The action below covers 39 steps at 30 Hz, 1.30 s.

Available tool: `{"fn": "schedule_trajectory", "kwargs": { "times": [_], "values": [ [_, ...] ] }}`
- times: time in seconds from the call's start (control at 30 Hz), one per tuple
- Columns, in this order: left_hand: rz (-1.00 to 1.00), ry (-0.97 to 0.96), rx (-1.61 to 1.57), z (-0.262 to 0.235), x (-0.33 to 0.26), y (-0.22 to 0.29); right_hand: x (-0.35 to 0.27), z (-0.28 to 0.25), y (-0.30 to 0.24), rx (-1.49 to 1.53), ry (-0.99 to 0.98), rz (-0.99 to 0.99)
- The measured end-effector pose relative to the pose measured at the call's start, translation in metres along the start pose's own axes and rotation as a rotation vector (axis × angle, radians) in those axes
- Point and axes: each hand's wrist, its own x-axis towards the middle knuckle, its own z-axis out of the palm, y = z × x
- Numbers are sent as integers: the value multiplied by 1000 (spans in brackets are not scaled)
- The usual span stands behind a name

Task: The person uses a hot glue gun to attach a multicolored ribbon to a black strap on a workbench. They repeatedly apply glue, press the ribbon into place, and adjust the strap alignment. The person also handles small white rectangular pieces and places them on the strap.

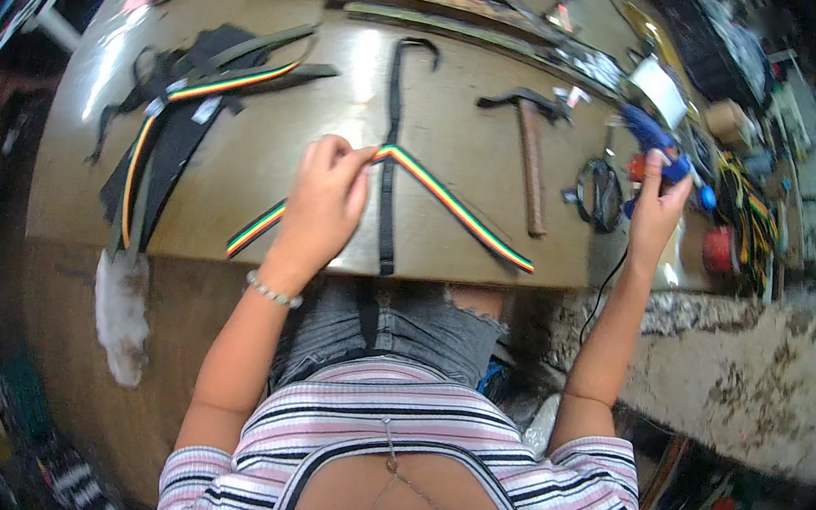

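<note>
Striped strap (459, 205) and blue tool (647, 128), both partly covered.
At the frame's centre, the left hand (323, 203) hides a stretch of the strap, and the exact grip at its bend is too small to tell; at right, the right hand (659, 205) covers part of the tool. The striped shirt (330, 412) runs off the lower edge; clutter (67, 468) at lower left is blurred.
</note>
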Motion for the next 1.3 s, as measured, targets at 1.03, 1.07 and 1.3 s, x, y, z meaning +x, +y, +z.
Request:
{"fn": "schedule_trajectory", "kwargs": {
  "times": [1.03, 1.07, 1.3],
  "values": [
    [-264, -10, -474, -26, -26, 35, -121, 61, -140, 397, -447, 179],
    [-353, -92, -549, -27, -29, 39, -130, 72, -144, 438, -464, 213],
    [-635, -234, -862, -32, -32, 40, -143, 101, -158, 660, -675, 483]
  ]
}}
